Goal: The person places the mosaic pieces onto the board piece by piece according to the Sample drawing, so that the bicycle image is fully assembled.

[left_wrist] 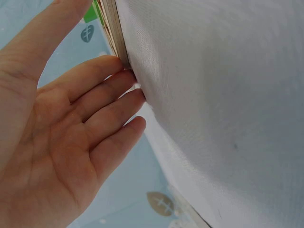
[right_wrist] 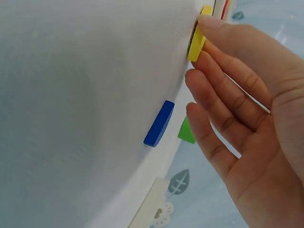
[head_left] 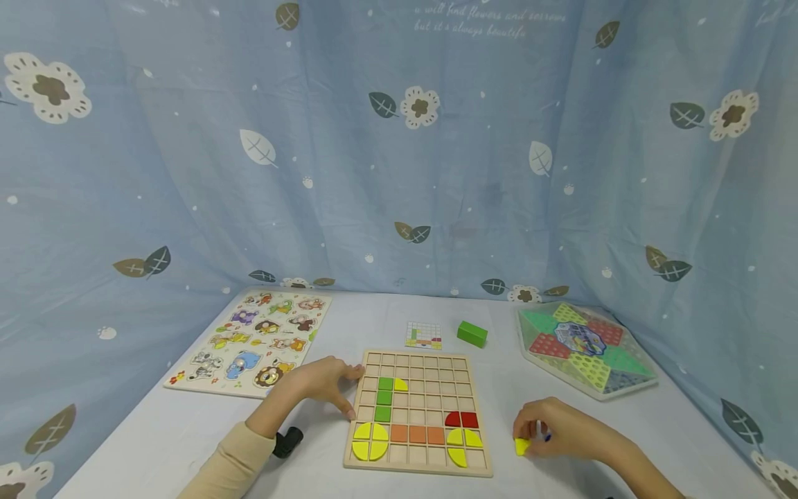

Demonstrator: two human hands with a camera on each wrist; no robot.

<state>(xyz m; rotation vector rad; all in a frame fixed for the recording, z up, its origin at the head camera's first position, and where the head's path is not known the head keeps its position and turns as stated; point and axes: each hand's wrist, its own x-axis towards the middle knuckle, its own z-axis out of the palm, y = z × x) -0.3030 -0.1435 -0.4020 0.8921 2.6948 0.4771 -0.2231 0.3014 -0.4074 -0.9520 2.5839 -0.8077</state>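
A wooden grid board [head_left: 416, 357] holds yellow quarter-circle, green square, orange square and red tiles. My left hand [head_left: 324, 381] is at its left edge; in the left wrist view the fairly straight fingers [left_wrist: 118, 99] touch the board's wooden side [left_wrist: 114, 28]. To the right of the board, my right hand [head_left: 557, 430] pinches a yellow tile [head_left: 521, 448] just at the tabletop. The right wrist view has the thumb on this yellow tile [right_wrist: 200, 35], seen edge-on. A blue tile [right_wrist: 159, 124] lies by the right hand, mostly hidden in the head view.
Behind the board lie a small pattern card [head_left: 424, 335] and a green block [head_left: 472, 334]. An animal puzzle board [head_left: 249, 339] is at the left, and a hexagonal star-patterned game board [head_left: 586, 346] at the right. A black object [head_left: 288, 442] sits by the left forearm.
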